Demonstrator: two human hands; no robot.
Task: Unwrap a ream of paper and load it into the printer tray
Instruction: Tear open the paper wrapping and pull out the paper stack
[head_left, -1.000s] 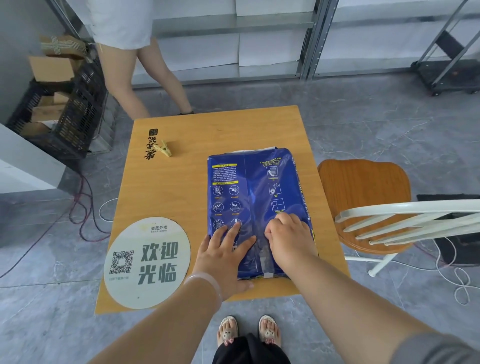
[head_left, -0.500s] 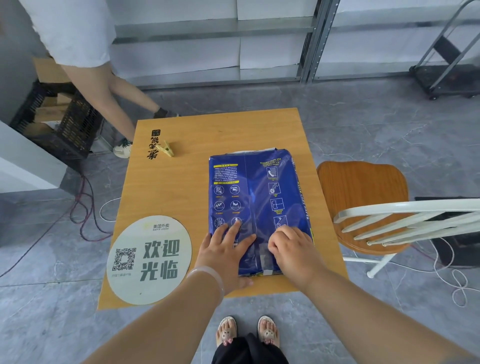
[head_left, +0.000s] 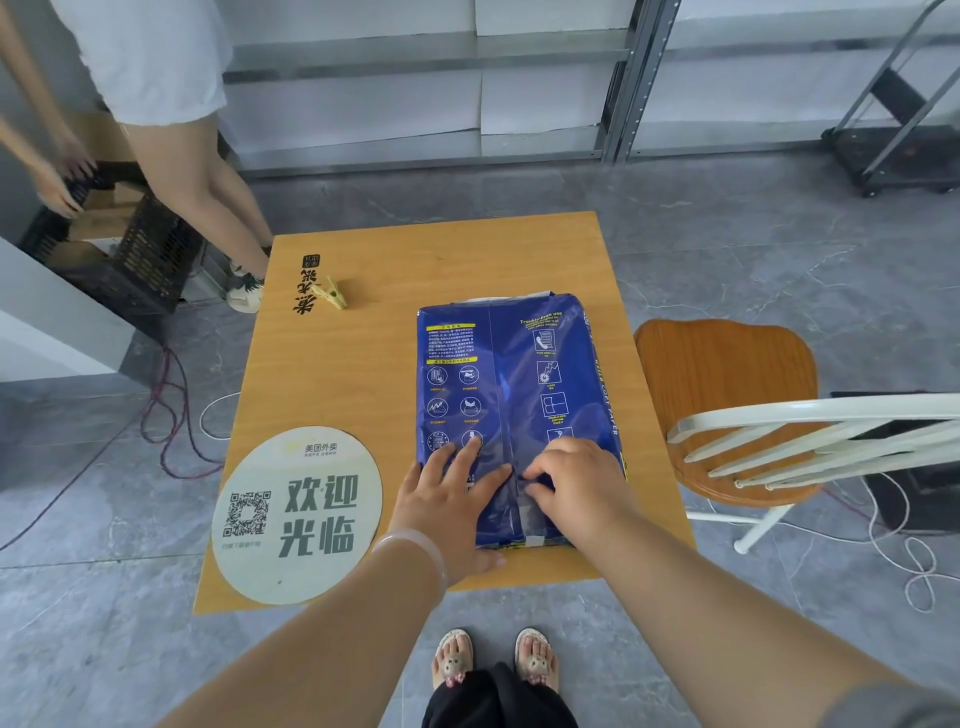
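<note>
Blue ream (head_left: 511, 395) flat on table, still wrapped (seam side up).

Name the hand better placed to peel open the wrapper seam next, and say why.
Right. The right hand has its fingers curled at the centre seam of the blue ream, probably ready to pull. The left hand lies flat on the wrapper, better suited to steadying it.
</note>
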